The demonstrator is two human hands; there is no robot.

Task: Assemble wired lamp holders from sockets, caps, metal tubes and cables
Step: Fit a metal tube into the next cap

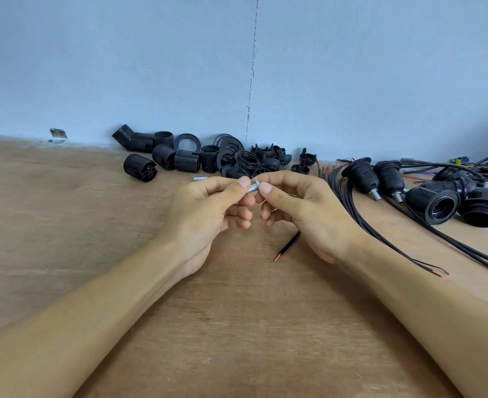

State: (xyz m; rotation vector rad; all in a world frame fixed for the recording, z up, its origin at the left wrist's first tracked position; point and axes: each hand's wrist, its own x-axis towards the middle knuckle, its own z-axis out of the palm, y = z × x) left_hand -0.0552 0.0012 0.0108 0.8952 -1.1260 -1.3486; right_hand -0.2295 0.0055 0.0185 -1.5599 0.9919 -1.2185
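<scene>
Head view: both hands meet above the middle of the wooden table [64, 225]. The left hand [208, 202] pinches a short threaded metal tube [253, 188] between thumb and forefinger, with the other fingers curled beneath. The right hand [303, 208] pinches the opposite end of the same tube in like fashion. The tube is clear of the table, tilted, and sits between the two thumbs. A black cable [287, 248] with a red-tipped end emerges from under the right hand and lies on the table. Whether it is gripped, or already entering the tube, cannot be determined.

Stock noted: loose sockets [165, 156] and rings along the wall at the back left, caps [263, 158] heaped just beside them, one spare tube [200, 178] lying near the left fingers, and a bundle of cables [360, 219] fanned out at the right.

Progress: several finished lamp holders [392, 179], with tubes and leads fitted, lie at the far right, so a number of units appear complete. The unit in hand is judged to be at its first stage: tube and cable only, with no cap or socket on it yet. The loose stock suggests that many units are still outstanding.
</scene>
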